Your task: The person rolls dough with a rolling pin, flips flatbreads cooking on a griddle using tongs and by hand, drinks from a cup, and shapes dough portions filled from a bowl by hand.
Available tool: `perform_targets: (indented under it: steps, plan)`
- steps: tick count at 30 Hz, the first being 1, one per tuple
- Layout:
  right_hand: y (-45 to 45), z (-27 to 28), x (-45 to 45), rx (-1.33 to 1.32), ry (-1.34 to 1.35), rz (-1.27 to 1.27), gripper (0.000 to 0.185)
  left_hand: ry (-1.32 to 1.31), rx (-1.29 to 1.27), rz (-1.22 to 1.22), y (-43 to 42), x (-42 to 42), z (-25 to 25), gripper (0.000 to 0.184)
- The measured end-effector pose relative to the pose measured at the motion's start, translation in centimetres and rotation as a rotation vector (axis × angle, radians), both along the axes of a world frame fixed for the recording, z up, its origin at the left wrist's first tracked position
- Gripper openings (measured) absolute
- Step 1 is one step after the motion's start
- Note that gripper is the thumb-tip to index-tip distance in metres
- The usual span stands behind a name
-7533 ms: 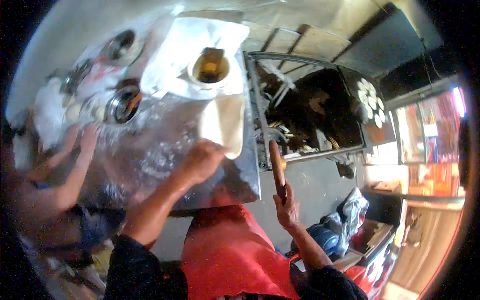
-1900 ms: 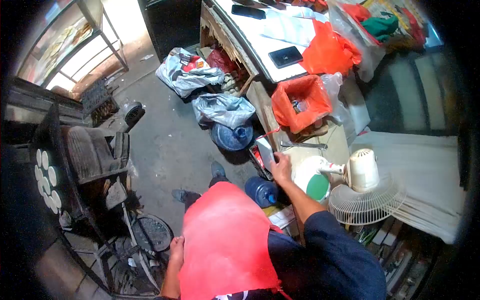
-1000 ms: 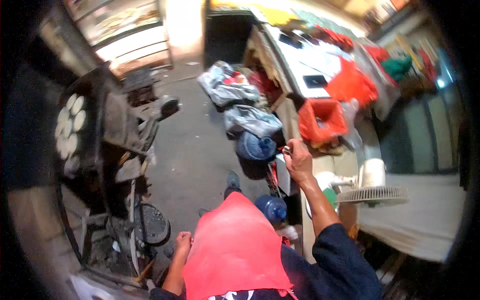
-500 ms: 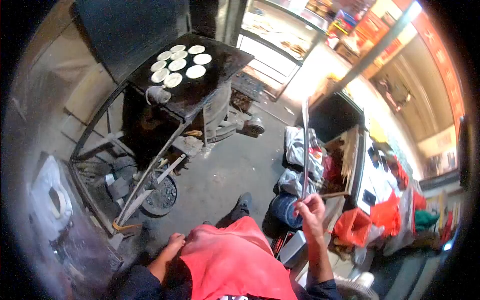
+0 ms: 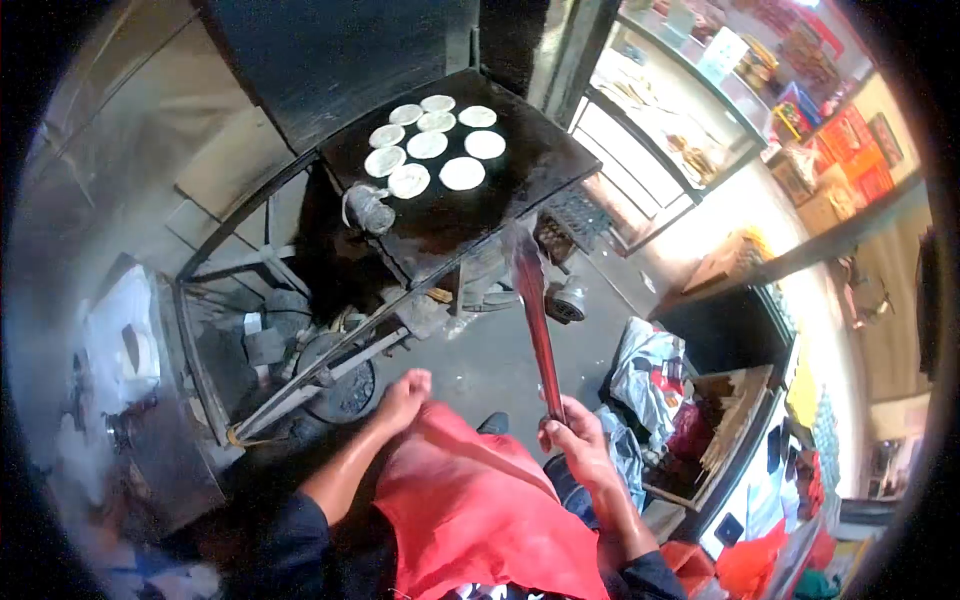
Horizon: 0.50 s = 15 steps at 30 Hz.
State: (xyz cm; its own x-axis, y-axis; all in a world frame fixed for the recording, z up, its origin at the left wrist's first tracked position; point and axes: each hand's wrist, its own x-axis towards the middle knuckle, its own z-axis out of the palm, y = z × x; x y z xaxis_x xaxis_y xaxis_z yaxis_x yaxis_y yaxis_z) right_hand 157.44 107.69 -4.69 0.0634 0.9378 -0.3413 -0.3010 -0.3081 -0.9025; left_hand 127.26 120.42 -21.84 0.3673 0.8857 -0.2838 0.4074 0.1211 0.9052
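My right hand (image 5: 577, 440) is closed round the lower end of a long reddish-brown tool (image 5: 540, 335), whose flat, shiny upper part points up towards a dark griddle (image 5: 540, 165). Several round pale flatbreads (image 5: 427, 145) lie on the griddle. At its near left corner sits a grey metal can-like object (image 5: 369, 209). My left hand (image 5: 404, 397) is beside the red apron (image 5: 480, 510), with its fingers curled together; whatever they may hold is too small to make out.
Below the griddle's left side are a metal frame (image 5: 200, 350) and a round pan of dark lumps (image 5: 345, 392). Plastic bags (image 5: 648, 375) and an open wooden box (image 5: 735, 410) stand at right. A glass display case (image 5: 665, 110) is at upper right. A work table (image 5: 165, 465) is at left.
The view has swung from the red-lined bin and fan round to the griddle. My right hand, earlier at the side counter, now holds the long tool raised in front. The rolling pin is no longer in it.
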Motion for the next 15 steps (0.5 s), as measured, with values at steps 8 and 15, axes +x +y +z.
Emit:
perform_targets:
  steps: [8, 15]
  plan:
    - [12.4, -5.4, -0.7, -0.045, -0.352, 0.072, 0.031, 0.0, 0.21, 0.061, 23.4, 4.2, 6.9, 0.029]
    - [20.2, -12.3, 0.7, -0.318, -0.402, -0.071, 0.022, 0.537, 0.505, -0.098, 39.0, 6.8, 7.7, 0.043]
